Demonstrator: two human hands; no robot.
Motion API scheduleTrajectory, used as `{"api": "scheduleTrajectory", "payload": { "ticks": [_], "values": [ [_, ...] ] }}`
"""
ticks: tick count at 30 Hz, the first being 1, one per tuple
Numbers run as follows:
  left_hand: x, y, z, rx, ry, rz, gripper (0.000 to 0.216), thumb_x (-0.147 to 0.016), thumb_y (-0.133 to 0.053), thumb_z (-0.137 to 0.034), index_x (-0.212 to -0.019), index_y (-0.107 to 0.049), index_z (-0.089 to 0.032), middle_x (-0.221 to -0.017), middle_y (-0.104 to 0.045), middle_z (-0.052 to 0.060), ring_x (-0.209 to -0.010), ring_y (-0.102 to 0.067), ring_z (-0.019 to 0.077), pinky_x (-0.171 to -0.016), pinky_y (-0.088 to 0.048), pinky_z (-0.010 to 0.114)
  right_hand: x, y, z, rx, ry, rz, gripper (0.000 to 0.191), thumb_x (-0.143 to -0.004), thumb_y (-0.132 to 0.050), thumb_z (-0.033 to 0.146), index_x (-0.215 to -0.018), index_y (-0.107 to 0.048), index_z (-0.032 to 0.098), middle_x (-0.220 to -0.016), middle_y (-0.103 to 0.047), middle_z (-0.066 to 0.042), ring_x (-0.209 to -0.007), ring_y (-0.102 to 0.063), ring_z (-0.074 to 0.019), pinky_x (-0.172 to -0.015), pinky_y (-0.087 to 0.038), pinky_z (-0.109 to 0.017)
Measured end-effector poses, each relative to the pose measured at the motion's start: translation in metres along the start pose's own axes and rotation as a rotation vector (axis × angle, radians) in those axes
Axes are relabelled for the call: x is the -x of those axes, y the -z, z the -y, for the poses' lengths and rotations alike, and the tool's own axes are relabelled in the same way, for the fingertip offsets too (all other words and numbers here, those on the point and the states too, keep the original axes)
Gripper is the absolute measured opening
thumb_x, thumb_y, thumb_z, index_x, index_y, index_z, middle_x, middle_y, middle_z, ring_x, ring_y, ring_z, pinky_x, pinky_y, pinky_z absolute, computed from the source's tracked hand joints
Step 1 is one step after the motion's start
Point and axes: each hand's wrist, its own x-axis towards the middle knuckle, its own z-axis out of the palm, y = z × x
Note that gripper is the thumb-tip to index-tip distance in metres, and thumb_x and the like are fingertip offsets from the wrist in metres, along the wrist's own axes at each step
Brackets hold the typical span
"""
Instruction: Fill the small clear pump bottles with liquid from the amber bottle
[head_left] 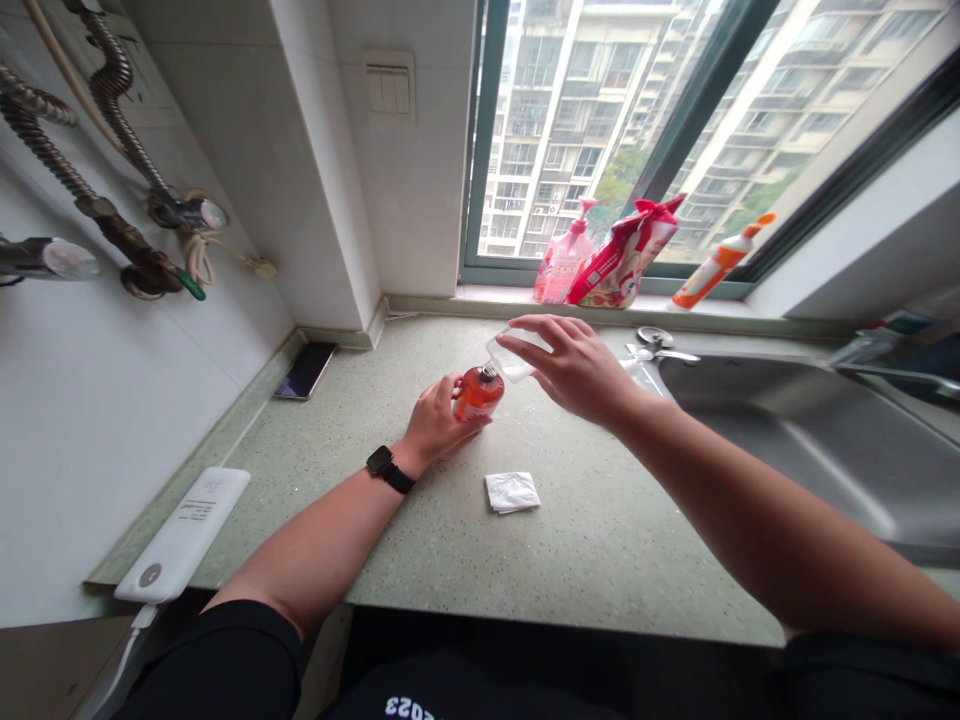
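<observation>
My left hand (437,419) is wrapped around a bottle (480,397) of orange-red liquid that stands on the counter with its neck uncapped. Above it, my right hand (574,362) grips a clear plastic cup (513,354), tipped so that its rim is at the bottle's mouth. Whether liquid flows between them is too small to tell. A folded white tissue (512,492) lies on the counter nearer to me.
Right of my hands is a steel sink (795,440) with a faucet (656,350). On the windowsill stand a pink pump bottle (562,262), a red-and-white bag (626,258) and an orange-white bottle (716,268). A phone (305,371) and a white power bank (186,535) lie to the left.
</observation>
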Motion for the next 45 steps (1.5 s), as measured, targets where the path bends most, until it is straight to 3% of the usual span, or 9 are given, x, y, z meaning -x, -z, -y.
{"api": "scheduleTrajectory", "payload": {
  "ticks": [9, 26, 45],
  "values": [
    [-0.001, 0.003, -0.001, 0.033, 0.033, 0.042, 0.075, -0.083, -0.087, -0.065, -0.136, -0.053, -0.024, -0.121, -0.079, 0.013, -0.103, -0.081, 0.032, -0.088, -0.066, 0.046, -0.01, 0.001, 0.004, 0.036, 0.029, -0.003, 0.058, -0.099, -0.053, 0.003, -0.15, -0.06, 0.03, -0.15, -0.065, -0.011, -0.132, -0.061, -0.028, -0.108, -0.048, -0.046],
    [-0.002, 0.003, 0.003, -0.015, 0.002, 0.012, 0.072, -0.082, -0.088, -0.064, -0.133, -0.055, -0.024, -0.117, -0.079, 0.013, -0.104, -0.078, 0.0329, -0.091, -0.063, 0.049, -0.023, 0.004, 0.009, 0.039, 0.071, 0.035, 0.066, -0.098, -0.055, 0.005, -0.156, -0.056, 0.035, -0.15, -0.065, -0.01, -0.135, -0.059, -0.0314, -0.111, -0.045, -0.051],
    [-0.003, 0.001, 0.005, -0.037, -0.022, -0.006, 0.071, -0.082, -0.087, -0.064, -0.131, -0.055, -0.024, -0.115, -0.078, 0.012, -0.102, -0.077, 0.0321, -0.095, -0.061, 0.052, -0.03, 0.012, 0.01, 0.075, 0.112, 0.083, 0.056, -0.1, -0.054, 0.006, -0.151, -0.061, 0.03, -0.149, -0.066, -0.012, -0.134, -0.059, -0.032, -0.11, -0.045, -0.05]
  ]
}}
